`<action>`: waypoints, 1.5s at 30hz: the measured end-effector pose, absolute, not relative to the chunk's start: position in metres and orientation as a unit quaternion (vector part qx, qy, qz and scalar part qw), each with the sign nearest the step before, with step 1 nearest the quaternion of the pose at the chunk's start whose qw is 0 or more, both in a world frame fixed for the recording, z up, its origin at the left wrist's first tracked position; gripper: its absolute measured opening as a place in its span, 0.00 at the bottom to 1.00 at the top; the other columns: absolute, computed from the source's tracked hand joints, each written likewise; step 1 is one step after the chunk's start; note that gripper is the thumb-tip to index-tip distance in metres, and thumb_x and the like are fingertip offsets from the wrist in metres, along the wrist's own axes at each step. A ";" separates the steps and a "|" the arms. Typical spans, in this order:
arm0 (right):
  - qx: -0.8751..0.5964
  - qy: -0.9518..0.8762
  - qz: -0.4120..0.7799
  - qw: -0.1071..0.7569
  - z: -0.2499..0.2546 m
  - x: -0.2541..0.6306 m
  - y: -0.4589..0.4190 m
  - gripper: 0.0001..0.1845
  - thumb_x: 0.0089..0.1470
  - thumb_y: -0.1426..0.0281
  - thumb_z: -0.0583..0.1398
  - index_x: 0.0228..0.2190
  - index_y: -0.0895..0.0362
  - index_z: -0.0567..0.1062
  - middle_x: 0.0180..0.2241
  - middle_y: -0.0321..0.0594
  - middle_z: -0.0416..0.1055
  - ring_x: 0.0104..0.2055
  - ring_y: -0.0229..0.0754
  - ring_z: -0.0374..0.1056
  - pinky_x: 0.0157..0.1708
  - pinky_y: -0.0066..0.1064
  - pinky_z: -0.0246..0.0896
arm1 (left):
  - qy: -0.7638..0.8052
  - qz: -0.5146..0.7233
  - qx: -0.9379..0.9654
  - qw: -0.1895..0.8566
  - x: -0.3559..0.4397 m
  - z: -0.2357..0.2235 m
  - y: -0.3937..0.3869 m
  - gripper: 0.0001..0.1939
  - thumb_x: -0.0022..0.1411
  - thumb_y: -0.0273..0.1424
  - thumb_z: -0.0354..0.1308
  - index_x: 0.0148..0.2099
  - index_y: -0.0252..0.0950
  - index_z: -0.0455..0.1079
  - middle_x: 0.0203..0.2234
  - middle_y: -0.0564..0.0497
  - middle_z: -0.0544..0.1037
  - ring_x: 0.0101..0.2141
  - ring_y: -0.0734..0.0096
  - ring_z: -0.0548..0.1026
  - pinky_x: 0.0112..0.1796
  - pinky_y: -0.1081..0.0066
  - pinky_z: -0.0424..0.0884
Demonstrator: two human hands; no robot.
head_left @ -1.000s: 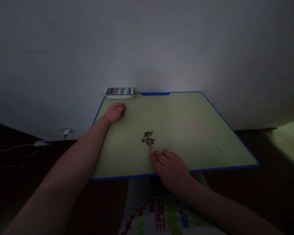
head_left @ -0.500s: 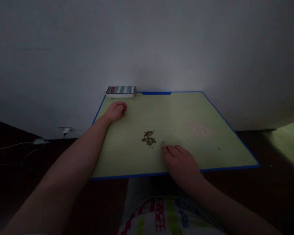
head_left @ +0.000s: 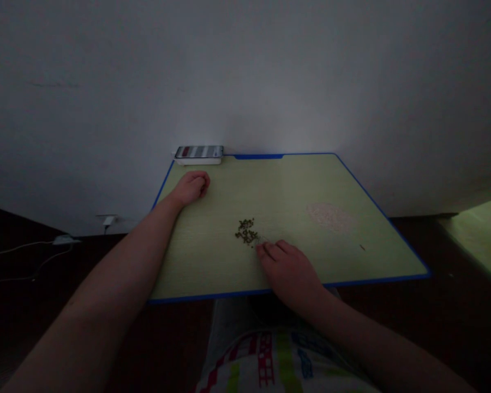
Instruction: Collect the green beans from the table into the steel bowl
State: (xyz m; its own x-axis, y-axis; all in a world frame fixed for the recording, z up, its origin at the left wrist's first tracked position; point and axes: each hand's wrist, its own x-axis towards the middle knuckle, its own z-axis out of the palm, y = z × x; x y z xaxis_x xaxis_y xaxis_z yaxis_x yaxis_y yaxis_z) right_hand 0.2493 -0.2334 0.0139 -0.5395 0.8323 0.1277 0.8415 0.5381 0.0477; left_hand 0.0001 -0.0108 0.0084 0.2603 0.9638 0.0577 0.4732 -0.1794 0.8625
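Note:
A small heap of dark green grains (head_left: pixel 246 232) lies near the middle of a pale green tabletop with a blue edge (head_left: pixel 204 267). My right hand (head_left: pixel 288 267) rests on the table just right of the heap. Its fingers are drawn together, with the tips touching the heap's near right side. What they pinch, if anything, is too dim to name. My left hand (head_left: pixel 192 186) lies far back on the left as a loose fist with nothing seen in it, close to a phone (head_left: pixel 199 152).
A flat patch of pale grains (head_left: pixel 331 216) lies to the right, with one dark speck (head_left: pixel 362 248) beyond it. The phone sits on a white block at the wall. A cable and plug (head_left: pixel 61 240) lie on the dark floor at left. Another green surface (head_left: pixel 483 229) shows at far right.
My right hand went from the heap a short way right, then came back left to the heap's edge. My left hand stayed put.

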 end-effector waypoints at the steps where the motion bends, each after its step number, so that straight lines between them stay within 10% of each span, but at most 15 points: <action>1: -0.488 -0.870 -0.053 0.041 0.015 0.249 -0.231 0.19 0.55 0.78 0.56 0.49 0.66 0.71 0.41 0.53 0.73 0.41 0.49 0.66 0.39 0.39 0.65 | 0.515 0.321 0.697 0.383 0.000 0.008 -0.011 0.06 0.45 0.27 0.44 0.21 0.36 0.61 0.10 0.55 0.63 0.16 0.76 0.59 0.19 0.74 0.54; 16: -0.637 -0.761 -0.121 -0.022 0.017 0.322 -0.191 0.17 0.56 0.77 0.52 0.44 0.65 0.75 0.39 0.50 0.76 0.38 0.48 0.68 0.39 0.38 0.62 | 0.515 0.325 0.694 0.385 0.002 0.011 -0.013 0.06 0.45 0.26 0.44 0.20 0.36 0.61 0.10 0.55 0.62 0.16 0.77 0.58 0.19 0.74 0.53; 45: -0.326 -0.928 0.091 0.158 0.022 0.309 -0.195 0.20 0.57 0.78 0.52 0.47 0.55 0.75 0.44 0.41 0.76 0.41 0.40 0.69 0.44 0.37 0.63 | 0.521 0.323 0.680 0.402 0.005 0.013 -0.014 0.05 0.44 0.26 0.44 0.21 0.36 0.61 0.10 0.55 0.61 0.15 0.76 0.58 0.19 0.73 0.52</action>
